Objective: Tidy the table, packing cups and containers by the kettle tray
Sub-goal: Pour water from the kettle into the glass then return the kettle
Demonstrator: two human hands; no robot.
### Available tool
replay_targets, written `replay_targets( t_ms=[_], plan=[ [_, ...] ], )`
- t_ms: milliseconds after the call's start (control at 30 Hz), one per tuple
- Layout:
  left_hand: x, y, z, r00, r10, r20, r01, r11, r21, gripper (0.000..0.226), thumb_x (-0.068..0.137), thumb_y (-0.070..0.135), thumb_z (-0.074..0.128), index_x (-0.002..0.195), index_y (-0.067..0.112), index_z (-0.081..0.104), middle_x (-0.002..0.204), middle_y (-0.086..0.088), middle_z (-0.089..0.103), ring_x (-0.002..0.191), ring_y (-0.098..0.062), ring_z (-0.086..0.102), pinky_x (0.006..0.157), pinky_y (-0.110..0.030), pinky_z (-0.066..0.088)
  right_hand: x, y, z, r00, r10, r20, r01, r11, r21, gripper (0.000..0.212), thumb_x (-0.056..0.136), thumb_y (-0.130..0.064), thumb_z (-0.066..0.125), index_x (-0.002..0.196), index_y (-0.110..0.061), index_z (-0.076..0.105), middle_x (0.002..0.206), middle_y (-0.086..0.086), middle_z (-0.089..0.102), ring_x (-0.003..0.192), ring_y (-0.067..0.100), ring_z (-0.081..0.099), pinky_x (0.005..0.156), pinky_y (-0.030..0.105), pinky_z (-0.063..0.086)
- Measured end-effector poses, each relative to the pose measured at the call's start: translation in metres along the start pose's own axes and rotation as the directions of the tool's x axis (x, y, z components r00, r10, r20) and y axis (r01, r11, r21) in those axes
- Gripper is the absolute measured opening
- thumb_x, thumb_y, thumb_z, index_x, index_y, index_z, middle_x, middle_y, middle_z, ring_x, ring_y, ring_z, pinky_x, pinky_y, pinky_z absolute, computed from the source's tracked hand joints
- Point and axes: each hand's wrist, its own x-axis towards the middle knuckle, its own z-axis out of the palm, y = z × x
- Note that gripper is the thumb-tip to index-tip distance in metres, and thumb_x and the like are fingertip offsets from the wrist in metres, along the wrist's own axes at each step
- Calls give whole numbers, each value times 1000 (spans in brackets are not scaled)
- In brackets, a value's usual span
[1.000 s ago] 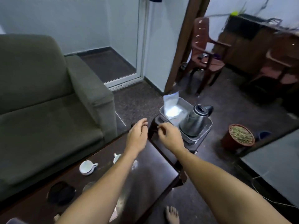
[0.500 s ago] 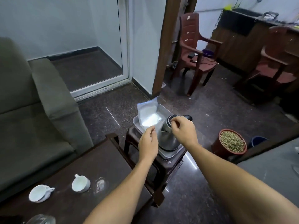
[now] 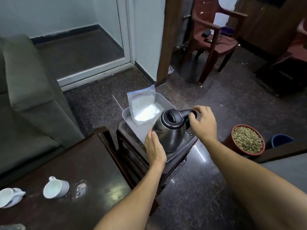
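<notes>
The right hand reaches over the kettle, its fingers curled around the black handle from the far side, thumb pressing the near side of the handle. The left hand lies flat against the kettle's steel body just below the spout, fingers held straight and pressed together, not wrapped around anything. The kettle stands upright in the grey perforated tray, which sits on a small dark stool. Beyond both sets of fingers, at the tray's far end, a clear resealable bag of white contents leans against the tray wall. Behind the left wrist, well apart from the fingers, the dark bench carries 2 white cups: 1 cup lying on its side, another cup tipped on a saucer at the edge of view. To the right of the right fingers, on the floor, stands a clay pot filled with pale pebbles.
</notes>
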Motion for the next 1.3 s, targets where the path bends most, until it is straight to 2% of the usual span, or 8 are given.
replay_targets(
  t_ms=[233,400,600,833,933,1033,1167,1300],
  plan=[
    [10,-23,29,999,22,-35,-20,998,52,55,110,36,22,159,10,20,167,-6,21,154,-16,15,124,-28,8,11,18,17,978,45,206,-85,978,190,50,86,-61,54,125,-30,61,117,-13,56,104,4,52,90,24,36],
    [28,-24,32,999,32,-37,-30,998,51,55,110,35,19,160,12,13,168,-5,16,154,-16,14,119,-21,8,3,25,17,987,-15,161,-17,981,195,46,83,-69,56,101,-27,60,102,-6,59,91,-8,53,73,4,36],
    [59,-26,22,999,41,5,-41,996,75,59,109,40,13,159,10,16,168,-6,17,155,-15,14,121,-20,6,-2,32,22,983,-2,182,-53,953,298,60,73,-73,67,71,-15,58,61,-5,57,59,1,50,59,20,39],
    [83,-30,19,1000,-11,20,11,1000,13,62,108,47,14,157,12,29,164,-4,28,152,-13,21,119,-19,11,13,36,17,810,43,585,-269,913,306,84,72,-82,66,55,0,66,59,20,69,56,24,64,67,36,52],
    [87,-28,20,1000,-16,14,17,998,-61,62,108,49,18,154,13,39,160,-4,39,149,-13,30,126,-31,17,5,33,24,839,100,534,-355,846,399,76,67,-78,74,44,-11,49,46,17,52,47,23,45,52,34,36],
    [88,-24,19,1000,-22,12,23,995,-100,67,103,54,20,151,13,45,155,-4,46,147,-14,36,125,-37,23,-4,29,34,900,154,409,-356,800,484,67,64,-67,79,48,-15,40,46,6,33,44,17,33,52,38,29],
    [91,-16,13,1000,-2,27,5,995,-97,64,105,51,21,152,14,43,157,-3,44,147,-12,35,125,-36,22,-5,21,37,930,157,333,-312,817,485,63,62,-65,78,52,-12,47,48,4,33,45,17,35,52,38,33],
    [89,6,5,996,61,59,-55,993,-106,78,93,62,23,152,15,43,157,0,44,146,-8,35,125,-32,22,-8,7,25,942,170,290,-303,801,516,61,60,-66,77,46,-18,43,48,4,35,43,16,43,40,23,37]
  ],
)
